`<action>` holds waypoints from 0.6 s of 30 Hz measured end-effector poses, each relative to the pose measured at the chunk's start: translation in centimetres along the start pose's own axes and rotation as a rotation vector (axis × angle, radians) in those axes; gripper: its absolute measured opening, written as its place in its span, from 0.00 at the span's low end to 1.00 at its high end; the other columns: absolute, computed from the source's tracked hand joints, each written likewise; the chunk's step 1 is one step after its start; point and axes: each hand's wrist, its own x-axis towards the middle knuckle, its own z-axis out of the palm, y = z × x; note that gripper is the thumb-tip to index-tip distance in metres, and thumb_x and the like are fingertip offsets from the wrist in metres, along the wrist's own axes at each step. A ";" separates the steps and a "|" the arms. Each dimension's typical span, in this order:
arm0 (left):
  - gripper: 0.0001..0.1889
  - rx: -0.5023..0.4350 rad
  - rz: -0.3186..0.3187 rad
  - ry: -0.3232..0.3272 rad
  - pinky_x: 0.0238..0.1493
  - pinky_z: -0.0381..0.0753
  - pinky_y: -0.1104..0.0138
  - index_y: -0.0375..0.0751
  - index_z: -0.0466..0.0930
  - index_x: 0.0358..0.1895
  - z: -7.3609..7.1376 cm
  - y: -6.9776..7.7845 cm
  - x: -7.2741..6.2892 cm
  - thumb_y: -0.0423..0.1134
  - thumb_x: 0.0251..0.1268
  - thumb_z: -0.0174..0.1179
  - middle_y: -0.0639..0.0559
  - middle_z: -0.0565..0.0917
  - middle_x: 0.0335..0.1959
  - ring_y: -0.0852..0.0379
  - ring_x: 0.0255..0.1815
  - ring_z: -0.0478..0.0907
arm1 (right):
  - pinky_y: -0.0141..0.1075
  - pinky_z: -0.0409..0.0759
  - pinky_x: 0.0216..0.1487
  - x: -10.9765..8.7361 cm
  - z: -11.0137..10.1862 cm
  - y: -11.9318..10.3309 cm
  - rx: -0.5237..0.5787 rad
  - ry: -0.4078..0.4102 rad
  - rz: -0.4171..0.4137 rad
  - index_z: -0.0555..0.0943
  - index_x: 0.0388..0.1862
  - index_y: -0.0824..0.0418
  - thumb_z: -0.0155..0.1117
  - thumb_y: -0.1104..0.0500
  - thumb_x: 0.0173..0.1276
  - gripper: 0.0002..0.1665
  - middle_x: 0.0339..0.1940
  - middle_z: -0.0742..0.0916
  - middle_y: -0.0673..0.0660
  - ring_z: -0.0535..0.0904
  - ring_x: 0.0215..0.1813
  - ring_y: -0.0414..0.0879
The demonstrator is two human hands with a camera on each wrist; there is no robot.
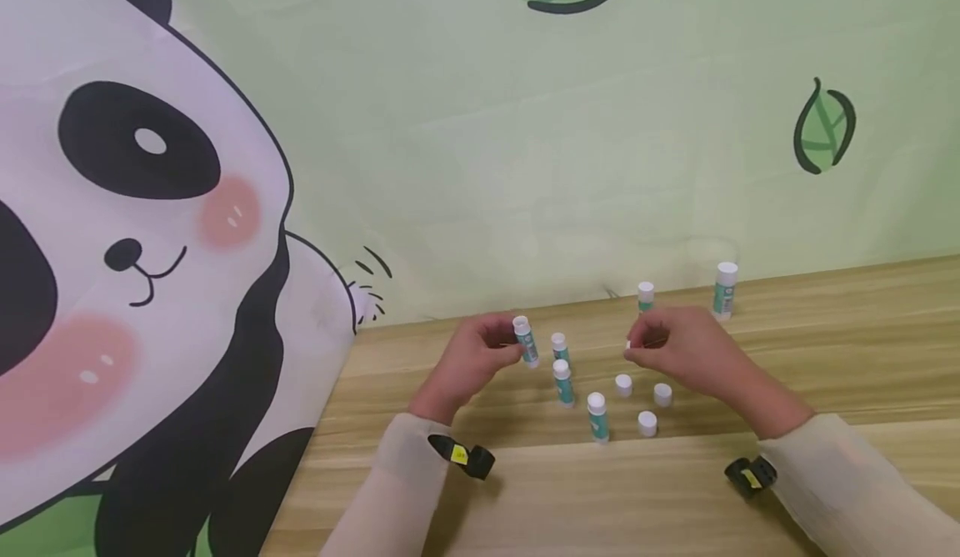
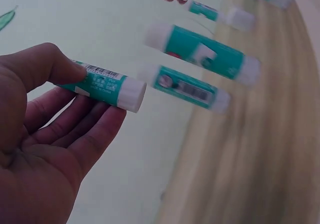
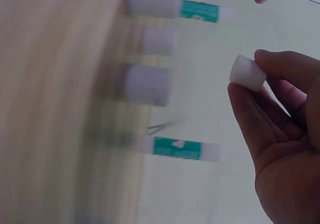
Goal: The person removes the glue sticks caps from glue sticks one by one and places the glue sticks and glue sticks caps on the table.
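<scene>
My left hand pinches a teal-and-white glue stick between thumb and fingers, its white end tilted up, just above the table. In the left wrist view, the barcode side of this stick shows. My right hand holds a small white cap between thumb and fingertips, apart from the stick. Between the hands stand three glue sticks, one at the back, one in the middle and one in front. To their right, three loose white caps sit on the table.
Behind my right hand stands another glue stick, partly hidden by it. A larger-looking glue stick stands farther right, near the table's back edge. The wood-grain table meets a green cloth backdrop printed with a panda and leaves.
</scene>
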 end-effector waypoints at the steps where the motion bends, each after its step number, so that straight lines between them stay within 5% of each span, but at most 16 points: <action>1: 0.14 0.005 -0.005 -0.001 0.51 0.82 0.61 0.42 0.82 0.50 0.1 -0.4 0.1 0.31 0.61 0.63 0.47 0.85 0.46 0.55 0.46 0.81 | 0.40 0.84 0.42 0.1 0.1 0.3 -0.011 -0.009 0.002 0.82 0.29 0.54 0.71 0.58 0.60 0.05 0.31 0.87 0.48 0.83 0.37 0.42; 18: 0.12 0.162 -0.044 -0.043 0.54 0.80 0.61 0.40 0.82 0.47 1.4 -2.4 0.4 0.33 0.59 0.65 0.49 0.86 0.44 0.55 0.48 0.81 | 0.35 0.73 0.34 0.6 0.0 2.9 -0.178 -0.146 0.036 0.79 0.22 0.53 0.71 0.61 0.57 0.09 0.25 0.84 0.47 0.75 0.32 0.43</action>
